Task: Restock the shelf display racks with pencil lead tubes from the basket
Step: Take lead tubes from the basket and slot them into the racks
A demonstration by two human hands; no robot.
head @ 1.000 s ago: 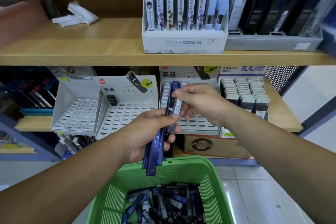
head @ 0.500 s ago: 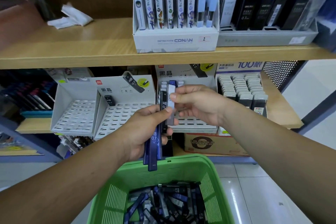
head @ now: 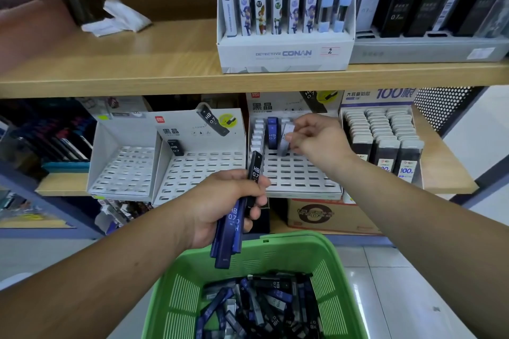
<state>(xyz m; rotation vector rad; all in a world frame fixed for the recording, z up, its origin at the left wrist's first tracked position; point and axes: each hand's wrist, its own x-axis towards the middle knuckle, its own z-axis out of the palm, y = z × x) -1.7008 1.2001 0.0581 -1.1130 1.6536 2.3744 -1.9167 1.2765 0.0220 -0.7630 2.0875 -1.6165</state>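
Right hand has moved from the bundle to the display rack rear edge, pinching one lead tube. Left hand grips the bundle above the basket.

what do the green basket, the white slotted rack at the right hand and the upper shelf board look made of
Green slotted basket: moulded plastic, slightly glossy; thin vent slits and a rolled rim suggest it. White slotted display rack: probably printed cardboard, matte, with folded side walls; the tray could be plastic. Upper shelf board: wood-grain laminate or veneer, smooth satin sheen.
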